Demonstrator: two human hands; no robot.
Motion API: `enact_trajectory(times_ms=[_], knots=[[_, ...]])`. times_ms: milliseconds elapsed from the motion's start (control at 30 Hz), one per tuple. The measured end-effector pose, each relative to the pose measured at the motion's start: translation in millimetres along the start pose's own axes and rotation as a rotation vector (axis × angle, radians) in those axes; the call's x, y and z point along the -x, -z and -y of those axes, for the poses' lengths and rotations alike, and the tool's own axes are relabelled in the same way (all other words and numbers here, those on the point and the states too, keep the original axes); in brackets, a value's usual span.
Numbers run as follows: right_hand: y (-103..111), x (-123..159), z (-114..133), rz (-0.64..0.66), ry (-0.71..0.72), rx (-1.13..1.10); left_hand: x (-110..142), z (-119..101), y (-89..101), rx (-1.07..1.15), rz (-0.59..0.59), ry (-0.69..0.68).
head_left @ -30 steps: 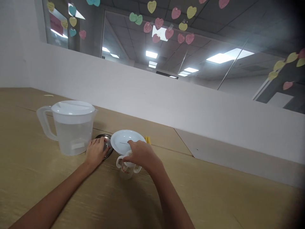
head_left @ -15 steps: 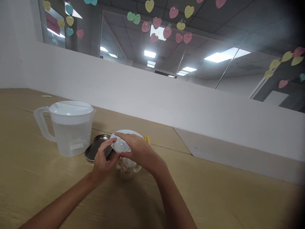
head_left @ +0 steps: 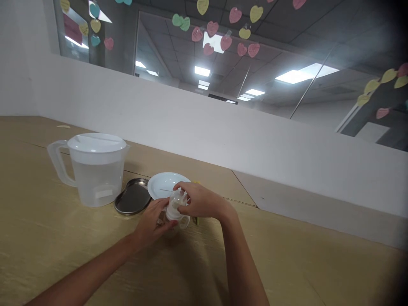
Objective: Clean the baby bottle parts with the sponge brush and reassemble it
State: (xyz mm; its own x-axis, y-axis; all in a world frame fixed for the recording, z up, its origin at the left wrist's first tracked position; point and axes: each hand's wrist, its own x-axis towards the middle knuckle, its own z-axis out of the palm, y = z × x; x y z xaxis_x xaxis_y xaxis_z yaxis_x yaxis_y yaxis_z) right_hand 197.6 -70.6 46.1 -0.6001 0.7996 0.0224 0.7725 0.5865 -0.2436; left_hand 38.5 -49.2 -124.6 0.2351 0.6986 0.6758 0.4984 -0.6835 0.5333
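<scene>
A clear two-handled baby bottle (head_left: 184,222) stands on the table in front of me, its lower part dim behind my fingers. A see-through domed cap (head_left: 177,196) is at its top, over a white collar. My right hand (head_left: 205,201) holds this cap, fingers curled over its upper right side and thumb in front. Around the collar and the left side of the bottle, my left hand (head_left: 149,224) is closed. Whether the cap is fully seated cannot be made out.
Behind the bottle lies a white plate (head_left: 156,183) with something thin on it. Left of it is a metal kidney dish (head_left: 127,206), then a lidded plastic pitcher (head_left: 97,178) with clear liquid. A yellowish object (head_left: 196,221) shows partly beneath my right hand. A white wall (head_left: 197,123) borders the table.
My left hand has come down to the bottle's collar. The right hand has shifted right and down with the domed cap, which was between both hands before. More of the plate shows.
</scene>
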Motion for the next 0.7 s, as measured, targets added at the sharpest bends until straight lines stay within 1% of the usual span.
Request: enact_trajectory(times_ms=[67, 167, 300, 400, 700], knots=[[-2, -3, 0, 0.044, 0.009, 0.016, 0, 0, -1.6, -0.023, -0.023, -0.008], [-4, -6, -1, 0.067, 0.016, 0.026, -1, -1, -1.8, -0.049, -0.062, -0.023], [-8, -9, -1, 0.106, -0.031, 0.025, -1, -2, -0.9, -0.049, -0.058, -0.019], [-11, -12, -2, 0.098, -0.061, 0.048, -1, -3, -0.3, -0.032, -0.043, -0.021], [-15, -15, 0, 0.070, -0.075, 0.077, -1, -6, 0.8, -0.022, -0.043, -0.034]])
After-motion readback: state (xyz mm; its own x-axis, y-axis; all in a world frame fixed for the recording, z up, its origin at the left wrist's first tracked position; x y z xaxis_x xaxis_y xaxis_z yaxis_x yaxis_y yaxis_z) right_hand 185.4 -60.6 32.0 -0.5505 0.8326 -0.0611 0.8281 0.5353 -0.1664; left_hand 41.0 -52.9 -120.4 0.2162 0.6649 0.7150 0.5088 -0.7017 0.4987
